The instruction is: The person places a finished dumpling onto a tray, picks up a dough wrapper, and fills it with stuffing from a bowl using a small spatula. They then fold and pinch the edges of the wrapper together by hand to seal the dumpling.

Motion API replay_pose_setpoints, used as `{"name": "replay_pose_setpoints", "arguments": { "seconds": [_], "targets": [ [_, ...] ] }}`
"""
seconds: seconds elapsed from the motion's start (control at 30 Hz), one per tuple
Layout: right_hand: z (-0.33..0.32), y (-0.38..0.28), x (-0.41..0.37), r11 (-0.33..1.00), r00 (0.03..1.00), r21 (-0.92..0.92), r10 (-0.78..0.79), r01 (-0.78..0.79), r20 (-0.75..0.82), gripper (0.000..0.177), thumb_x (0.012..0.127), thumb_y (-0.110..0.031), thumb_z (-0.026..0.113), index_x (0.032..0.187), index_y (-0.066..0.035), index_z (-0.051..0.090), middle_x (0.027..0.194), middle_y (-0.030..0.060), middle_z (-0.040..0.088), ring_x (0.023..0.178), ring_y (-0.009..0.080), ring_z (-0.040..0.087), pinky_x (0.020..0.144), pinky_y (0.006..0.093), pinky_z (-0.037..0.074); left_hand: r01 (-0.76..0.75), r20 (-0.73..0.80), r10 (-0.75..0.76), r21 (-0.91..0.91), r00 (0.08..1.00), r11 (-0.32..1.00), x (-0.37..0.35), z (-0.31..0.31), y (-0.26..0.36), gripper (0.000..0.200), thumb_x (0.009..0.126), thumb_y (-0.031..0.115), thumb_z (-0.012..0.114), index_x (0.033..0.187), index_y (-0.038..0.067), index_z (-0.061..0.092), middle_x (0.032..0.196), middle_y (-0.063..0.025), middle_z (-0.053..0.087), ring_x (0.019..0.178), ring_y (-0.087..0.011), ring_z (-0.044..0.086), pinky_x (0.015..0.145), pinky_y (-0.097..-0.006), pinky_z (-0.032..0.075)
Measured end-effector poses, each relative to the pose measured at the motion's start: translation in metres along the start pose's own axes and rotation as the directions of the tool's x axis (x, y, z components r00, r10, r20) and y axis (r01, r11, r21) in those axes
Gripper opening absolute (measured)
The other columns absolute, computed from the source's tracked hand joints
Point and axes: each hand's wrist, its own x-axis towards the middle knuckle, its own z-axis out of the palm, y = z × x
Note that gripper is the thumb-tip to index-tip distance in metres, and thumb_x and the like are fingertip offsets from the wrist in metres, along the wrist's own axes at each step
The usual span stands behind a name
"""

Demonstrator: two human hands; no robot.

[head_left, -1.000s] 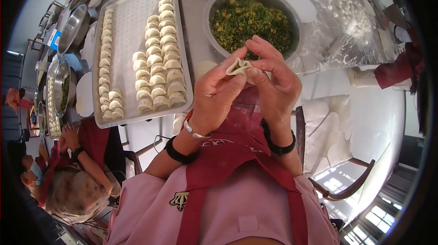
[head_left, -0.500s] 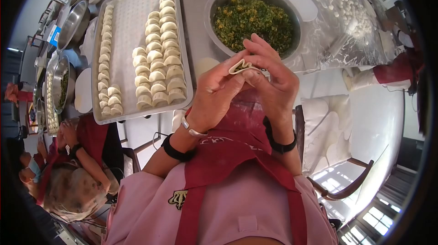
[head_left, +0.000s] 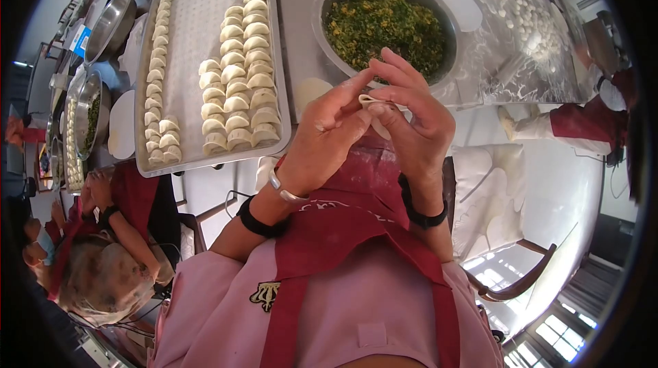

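Between both hands a dumpling [head_left: 372, 101] is pinched, its pale wrapper folded over and its edges nearly together. My left hand [head_left: 327, 128] grips it from the left, thumb and fingers closed on the dough. My right hand [head_left: 415, 118] pinches the other side with thumb and forefinger, its other fingers stretched above. Just beyond the hands stands a steel bowl [head_left: 317, 22] of chopped green and yellow filling [head_left: 384, 25]. To the left, a metal tray [head_left: 185, 59] bears rows of folded dumplings [head_left: 236, 87].
Small dough pieces [head_left: 528, 18] lie on a floured sheet at the right. A white disc [head_left: 456, 1] is beside the bowl. A co-worker [head_left: 116, 231] sits at the left, near another steel bowl [head_left: 110, 25]. A chair with a pale cushion [head_left: 486, 197] stands at my right.
The wrapper's open fold has narrowed between my fingers, with its edges pressed closer. Both hands stay almost in place; the whole view has shifted slightly.
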Motion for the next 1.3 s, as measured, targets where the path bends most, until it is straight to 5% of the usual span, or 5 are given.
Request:
{"name": "replay_pose_setpoints", "arguments": {
  "seconds": [0.3, 0.4, 0.6, 1.07, 1.3],
  "targets": [
    [0.004, 0.004, -0.001, 0.978, 0.987, -0.140, -0.146, 0.153, 0.062, 0.022, 0.076, 0.001, 0.076, 0.097, -0.001, 0.071, 0.117, 0.0173, 0.069, 0.126, 0.0356, 0.056, 0.097, 0.0420, 0.050, -0.044, 0.040, 0.039, 0.132, 0.998, 0.990, -0.002, -0.004, 0.004, 0.047, 0.098, 0.001, 0.051, 0.144, -0.006, 0.040, 0.108, -0.0069, 0.063, 0.091, -0.0074, 0.058, 0.079, -0.0237, 0.050],
    [0.002, -0.012, 0.004, 0.996, 0.994, -0.025, 0.087, -0.086, 0.062, 0.029, 0.076, -0.004, 0.078, 0.104, -0.001, 0.072, 0.123, 0.0180, 0.066, 0.130, 0.0366, 0.052, 0.099, 0.0415, 0.049, 0.019, 0.012, -0.021, 0.110, 1.000, 0.994, -0.002, 0.001, 0.013, 0.051, 0.097, 0.000, 0.053, 0.145, -0.005, 0.038, 0.106, -0.0059, 0.063, 0.091, -0.0082, 0.059, 0.079, -0.0242, 0.050],
    [-0.002, -0.010, 0.006, 0.983, 0.979, 0.172, 0.032, -0.068, 0.203, 0.031, 0.073, 0.006, 0.076, 0.103, -0.001, 0.072, 0.124, 0.0156, 0.066, 0.133, 0.0308, 0.050, 0.092, 0.0356, 0.053, -0.022, 0.083, 0.008, 0.158, 0.997, 0.987, -0.009, 0.000, 0.015, 0.056, 0.094, -0.002, 0.057, 0.147, -0.003, 0.035, 0.111, -0.0063, 0.064, 0.097, -0.0081, 0.060, 0.079, -0.0239, 0.051],
    [0.020, -0.028, -0.005, 0.914, 0.976, 0.379, 0.194, -0.143, -0.101, 0.020, 0.078, -0.003, 0.077, 0.098, -0.001, 0.074, 0.106, 0.0146, 0.073, 0.131, 0.0354, 0.051, 0.112, 0.0501, 0.034, -0.026, -0.033, 0.024, -0.060, 0.999, 0.998, -0.017, 0.010, 0.018, 0.044, 0.095, -0.002, 0.057, 0.138, -0.006, 0.048, 0.118, -0.0089, 0.064, 0.105, -0.0100, 0.060, 0.088, -0.0239, 0.051],
    [0.010, -0.005, -0.010, 0.996, 0.998, 0.068, -0.064, 0.063, 0.012, 0.030, 0.084, -0.014, 0.074, 0.109, 0.001, 0.072, 0.111, 0.0170, 0.072, 0.132, 0.0399, 0.049, 0.115, 0.0504, 0.031, -0.090, -0.105, 0.088, -0.013, 0.991, 0.996, -0.018, 0.013, 0.007, 0.041, 0.094, -0.003, 0.058, 0.134, -0.006, 0.050, 0.116, -0.0087, 0.065, 0.101, -0.0098, 0.062, 0.087, -0.0238, 0.051]
  ]
}}
